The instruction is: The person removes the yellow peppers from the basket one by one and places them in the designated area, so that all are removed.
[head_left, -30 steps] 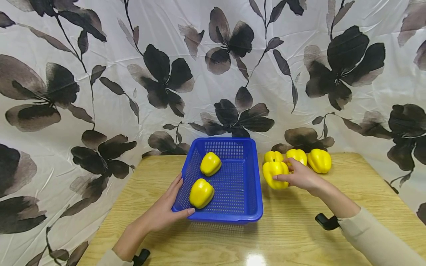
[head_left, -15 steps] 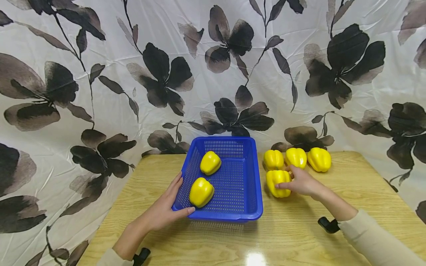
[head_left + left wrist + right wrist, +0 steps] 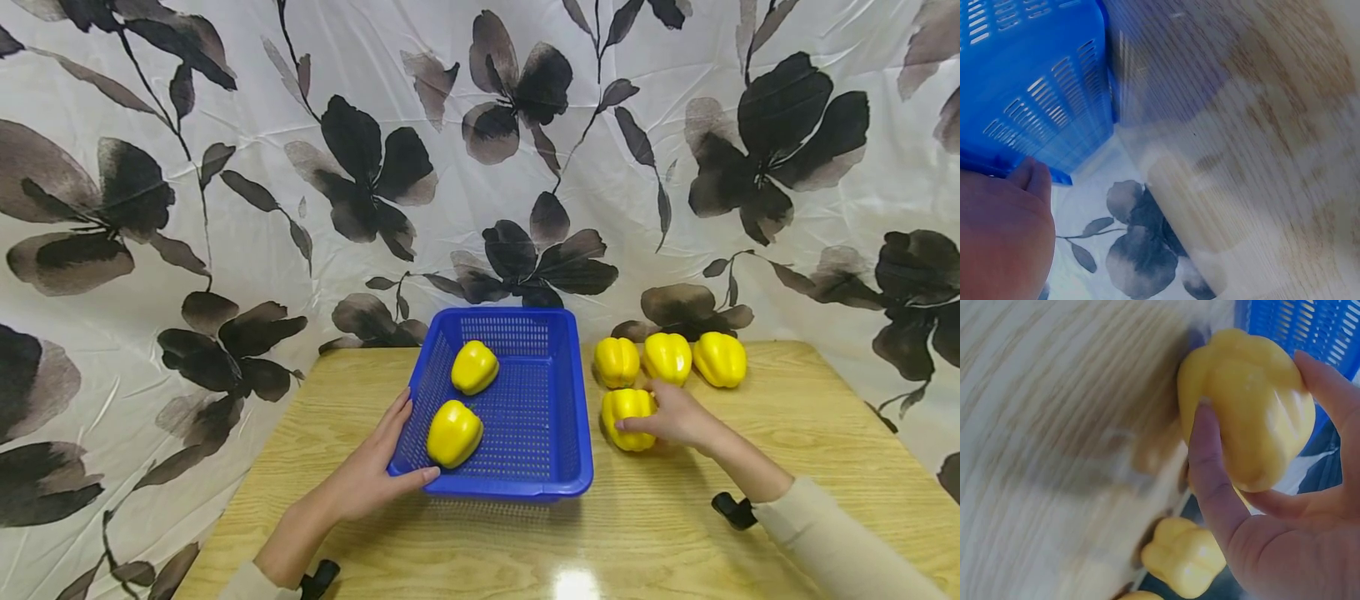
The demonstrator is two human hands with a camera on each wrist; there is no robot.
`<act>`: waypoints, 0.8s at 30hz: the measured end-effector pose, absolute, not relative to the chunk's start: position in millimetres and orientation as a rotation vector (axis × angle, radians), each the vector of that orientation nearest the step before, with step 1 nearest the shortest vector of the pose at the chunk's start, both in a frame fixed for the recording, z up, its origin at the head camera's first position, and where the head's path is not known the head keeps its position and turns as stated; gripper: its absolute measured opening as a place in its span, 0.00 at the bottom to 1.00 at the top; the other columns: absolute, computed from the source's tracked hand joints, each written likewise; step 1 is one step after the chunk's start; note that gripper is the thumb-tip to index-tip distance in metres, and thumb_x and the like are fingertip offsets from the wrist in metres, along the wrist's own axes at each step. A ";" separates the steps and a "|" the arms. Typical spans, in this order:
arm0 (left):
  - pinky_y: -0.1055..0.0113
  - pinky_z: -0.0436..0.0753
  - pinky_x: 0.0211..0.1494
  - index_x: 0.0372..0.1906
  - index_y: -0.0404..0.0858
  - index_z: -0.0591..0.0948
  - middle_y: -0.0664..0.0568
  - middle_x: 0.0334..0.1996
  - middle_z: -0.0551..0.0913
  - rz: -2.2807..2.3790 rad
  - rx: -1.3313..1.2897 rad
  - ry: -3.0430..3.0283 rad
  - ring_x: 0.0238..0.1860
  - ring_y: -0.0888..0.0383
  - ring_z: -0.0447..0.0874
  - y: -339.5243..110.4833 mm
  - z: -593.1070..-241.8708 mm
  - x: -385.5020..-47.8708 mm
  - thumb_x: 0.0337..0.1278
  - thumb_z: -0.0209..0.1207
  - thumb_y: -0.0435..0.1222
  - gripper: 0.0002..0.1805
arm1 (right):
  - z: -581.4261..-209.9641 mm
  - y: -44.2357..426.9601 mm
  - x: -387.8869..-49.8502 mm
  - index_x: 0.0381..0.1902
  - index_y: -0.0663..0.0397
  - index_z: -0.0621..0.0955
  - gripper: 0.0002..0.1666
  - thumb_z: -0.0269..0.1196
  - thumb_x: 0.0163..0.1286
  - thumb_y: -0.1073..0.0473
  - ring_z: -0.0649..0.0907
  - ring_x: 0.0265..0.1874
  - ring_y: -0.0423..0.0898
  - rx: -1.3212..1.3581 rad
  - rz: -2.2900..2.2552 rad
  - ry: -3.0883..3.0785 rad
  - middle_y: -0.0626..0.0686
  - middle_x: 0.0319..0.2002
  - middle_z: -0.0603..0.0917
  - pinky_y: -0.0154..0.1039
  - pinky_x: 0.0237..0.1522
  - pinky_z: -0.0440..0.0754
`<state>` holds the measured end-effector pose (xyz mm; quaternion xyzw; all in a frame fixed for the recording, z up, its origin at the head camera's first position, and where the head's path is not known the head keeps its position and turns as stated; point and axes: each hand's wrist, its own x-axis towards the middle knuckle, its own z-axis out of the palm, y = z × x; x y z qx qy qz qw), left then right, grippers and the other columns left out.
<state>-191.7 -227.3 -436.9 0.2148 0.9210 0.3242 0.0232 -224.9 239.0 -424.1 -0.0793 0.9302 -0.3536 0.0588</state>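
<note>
A yellow bell pepper (image 3: 627, 419) is gripped by my right hand (image 3: 678, 414), its thumb across the near side, just right of the basket. In the right wrist view, fingers and thumb go round this bell pepper (image 3: 1250, 406). My left hand (image 3: 367, 467) holds the near left corner of the blue perforated basket (image 3: 583, 417), thumb over the front rim, fingers along the left side. Inside the basket, on its left side, lie two yellow bell peppers, a far one (image 3: 475, 367) and a near one (image 3: 455, 434). Whether the held pepper touches the table is hard to tell.
Behind the held pepper three more yellow bell peppers stand in a row: left (image 3: 617, 362), middle (image 3: 667, 358) and right (image 3: 720, 360). Everything rests on a wooden table (image 3: 480, 558). A floral cloth (image 3: 480, 208) hangs behind its back edge.
My right hand has brought the gripped bell pepper nearer and lower, away from the row of three, which now shows more fully. My left hand and the basket stay in place.
</note>
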 end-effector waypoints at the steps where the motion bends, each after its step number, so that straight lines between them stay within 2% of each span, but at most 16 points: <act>1: 0.31 0.57 0.74 0.84 0.41 0.44 0.53 0.84 0.36 1.005 0.664 2.852 0.81 0.39 0.44 -227.4 -437.1 -191.6 0.59 0.64 0.62 0.60 | -424.4 237.8 -224.8 0.54 0.70 0.73 0.41 0.77 0.57 0.46 0.79 0.44 0.57 -0.239 -1.080 2.808 0.64 0.46 0.81 0.47 0.43 0.81; 5: 0.31 0.57 0.74 0.84 0.41 0.44 0.53 0.84 0.36 1.010 0.666 2.850 0.81 0.39 0.44 -227.5 -437.1 -190.6 0.59 0.64 0.63 0.61 | -426.9 234.2 -224.9 0.58 0.72 0.70 0.44 0.76 0.59 0.46 0.80 0.43 0.56 -0.236 -1.102 2.768 0.64 0.46 0.81 0.43 0.37 0.82; 9: 0.32 0.56 0.75 0.84 0.40 0.45 0.53 0.84 0.36 1.016 0.674 2.851 0.81 0.40 0.44 -226.9 -437.0 -189.9 0.59 0.65 0.62 0.61 | -428.6 231.3 -224.5 0.67 0.74 0.64 0.52 0.75 0.61 0.45 0.82 0.39 0.55 -0.198 -1.136 2.723 0.69 0.50 0.79 0.45 0.30 0.86; 12: 0.33 0.56 0.75 0.84 0.40 0.45 0.54 0.84 0.36 1.026 0.676 2.851 0.81 0.41 0.44 -226.5 -437.7 -190.3 0.59 0.66 0.60 0.60 | -429.1 228.6 -224.5 0.70 0.73 0.62 0.54 0.75 0.61 0.46 0.82 0.34 0.54 -0.168 -1.165 2.693 0.70 0.51 0.77 0.47 0.26 0.87; 16: 0.33 0.55 0.75 0.84 0.41 0.44 0.55 0.84 0.36 1.027 0.674 2.850 0.82 0.42 0.43 -226.5 -438.2 -191.4 0.60 0.66 0.59 0.60 | -429.6 225.0 -225.2 0.69 0.71 0.61 0.53 0.76 0.61 0.47 0.82 0.39 0.56 -0.172 -1.186 2.692 0.70 0.51 0.76 0.47 0.27 0.87; 20: 0.33 0.55 0.75 0.84 0.40 0.44 0.53 0.84 0.36 1.022 0.667 2.851 0.81 0.40 0.43 -226.8 -437.5 -191.4 0.60 0.66 0.60 0.60 | -432.8 221.6 -227.0 0.68 0.72 0.61 0.54 0.77 0.59 0.47 0.80 0.44 0.58 -0.213 -1.180 2.716 0.69 0.51 0.77 0.45 0.35 0.85; 24: 0.32 0.55 0.75 0.84 0.40 0.44 0.51 0.84 0.36 1.021 0.661 2.849 0.81 0.39 0.43 -226.0 -436.7 -191.3 0.60 0.66 0.59 0.60 | -436.1 219.3 -226.5 0.67 0.69 0.60 0.54 0.77 0.58 0.46 0.81 0.40 0.56 -0.173 -1.180 2.695 0.68 0.48 0.77 0.45 0.31 0.85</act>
